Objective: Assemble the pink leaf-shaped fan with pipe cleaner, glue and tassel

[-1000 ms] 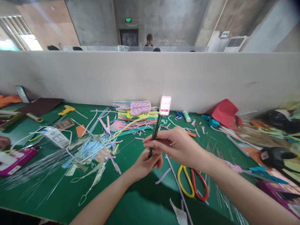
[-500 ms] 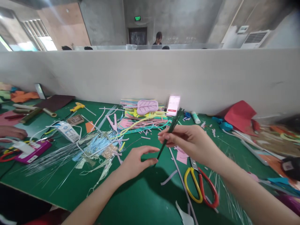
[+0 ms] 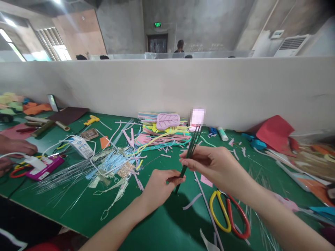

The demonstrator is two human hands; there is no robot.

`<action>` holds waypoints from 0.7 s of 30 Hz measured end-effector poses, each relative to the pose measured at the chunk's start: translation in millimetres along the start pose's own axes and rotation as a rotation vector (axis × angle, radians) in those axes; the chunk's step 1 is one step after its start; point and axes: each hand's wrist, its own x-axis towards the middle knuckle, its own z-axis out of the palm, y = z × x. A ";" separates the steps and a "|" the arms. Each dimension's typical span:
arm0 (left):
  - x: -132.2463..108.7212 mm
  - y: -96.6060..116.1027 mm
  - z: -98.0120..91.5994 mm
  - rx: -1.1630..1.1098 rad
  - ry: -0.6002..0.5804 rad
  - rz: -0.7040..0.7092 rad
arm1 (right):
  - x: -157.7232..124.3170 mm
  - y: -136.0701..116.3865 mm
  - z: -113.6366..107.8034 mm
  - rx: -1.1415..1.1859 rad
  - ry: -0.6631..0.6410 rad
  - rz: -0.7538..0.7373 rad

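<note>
A thin bundle of dark green stems (image 3: 191,148) stands tilted over the green table (image 3: 146,223), its top leaning right toward the back. My right hand (image 3: 214,164) is closed around the middle of the bundle. My left hand (image 3: 160,184) pinches the lower end between thumb and fingers. Scissors with a yellow and a red handle (image 3: 229,216) lie on the table just under my right forearm.
A pile of coloured foam strips with a purple leaf shape (image 3: 167,121) lies behind my hands. Silver wires and pale scraps (image 3: 78,174) spread to the left. Another person's hands (image 3: 15,148) rest at the far left by a purple box (image 3: 44,167). Red paper (image 3: 274,130) lies at the right.
My left hand, which had let go and opened half a second ago, has closed again on the lower end of the stems. The view has shifted left.
</note>
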 end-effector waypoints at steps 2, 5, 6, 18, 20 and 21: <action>0.5 -0.6 0.3 0.007 -0.010 0.015 | -2.0 1.7 1.0 -0.095 0.021 -0.005; 1.8 -2.4 1.5 0.016 -0.016 -0.004 | -4.0 2.7 2.0 -0.105 0.018 -0.025; 2.0 -2.9 1.7 0.020 -0.016 -0.011 | -4.4 2.8 2.3 -0.091 0.017 -0.028; -74.0 -43.1 -122.0 0.860 0.263 -0.254 | -14.4 3.3 0.4 -0.073 0.073 0.060; -92.7 -63.7 -168.7 1.064 0.418 -0.423 | -15.1 2.8 0.7 -0.070 0.078 0.055; -100.3 -74.2 -190.0 1.145 0.472 -0.476 | -15.2 2.6 1.1 -0.068 0.078 0.050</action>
